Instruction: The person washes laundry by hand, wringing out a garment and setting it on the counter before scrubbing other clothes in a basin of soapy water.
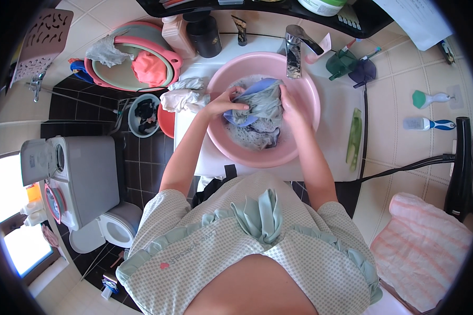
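Note:
A wet grey and blue cloth garment [263,102] is bunched between my two hands over a pink basin [231,152]. My left hand [227,103] grips its left side, with the thumb lying across the fabric. On the other side my right hand [293,106] closes round the cloth's right edge; its fingertips are partly hidden. Sudsy water [247,137] fills the basin below, and a dark piece of cloth [268,137] lies in it. Above the basin's far rim stands a metal tap [294,52].
White wet cloths [184,100] lie left of the basin on the counter. Behind them is a pink-rimmed tub [176,62] with laundry. A green cup [339,64] holds a toothbrush at the right. A small bucket [144,131] of dark clothes stands on the floor near a toilet [118,228].

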`<state>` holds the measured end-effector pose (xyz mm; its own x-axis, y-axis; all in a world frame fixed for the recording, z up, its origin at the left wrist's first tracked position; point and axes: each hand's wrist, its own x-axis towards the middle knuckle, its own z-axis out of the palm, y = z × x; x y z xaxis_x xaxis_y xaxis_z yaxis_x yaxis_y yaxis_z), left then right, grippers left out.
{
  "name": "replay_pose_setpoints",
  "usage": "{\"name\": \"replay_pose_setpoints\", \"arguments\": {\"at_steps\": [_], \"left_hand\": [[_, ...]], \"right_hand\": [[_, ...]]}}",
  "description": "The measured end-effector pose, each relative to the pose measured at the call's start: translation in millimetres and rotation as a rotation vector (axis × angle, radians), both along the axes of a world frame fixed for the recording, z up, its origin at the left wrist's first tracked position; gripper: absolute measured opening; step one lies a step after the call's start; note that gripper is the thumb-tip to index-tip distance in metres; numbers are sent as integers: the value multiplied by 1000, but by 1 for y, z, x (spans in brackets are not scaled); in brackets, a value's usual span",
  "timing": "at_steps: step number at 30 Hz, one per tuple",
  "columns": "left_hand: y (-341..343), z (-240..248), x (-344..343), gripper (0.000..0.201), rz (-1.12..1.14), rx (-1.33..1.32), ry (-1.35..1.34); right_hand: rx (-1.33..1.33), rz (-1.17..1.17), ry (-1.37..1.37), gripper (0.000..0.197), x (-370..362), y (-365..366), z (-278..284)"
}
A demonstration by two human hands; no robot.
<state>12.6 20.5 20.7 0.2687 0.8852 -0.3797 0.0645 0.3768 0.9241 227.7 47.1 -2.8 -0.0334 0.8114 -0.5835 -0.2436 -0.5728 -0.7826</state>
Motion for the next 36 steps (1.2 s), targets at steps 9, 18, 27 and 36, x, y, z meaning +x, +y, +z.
{"name": "replay_pose_setpoints", "arguments": {"at_steps": [9,18,27,36], "left_hand": [[1,-76,1,35,-164,39,181],[5,-43,13,30,232,-435,-456],[0,-8,9,20,170,-201,-270],[-19,0,50,27,-1168,157,594]], "right_hand": [[0,-29,576,35,5,-6,15],[20,560,337,37,19,-2,28],[376,1692,-620,44,-7,-3,20],[465,1890,-1493,34,-34,-30,17]]}}
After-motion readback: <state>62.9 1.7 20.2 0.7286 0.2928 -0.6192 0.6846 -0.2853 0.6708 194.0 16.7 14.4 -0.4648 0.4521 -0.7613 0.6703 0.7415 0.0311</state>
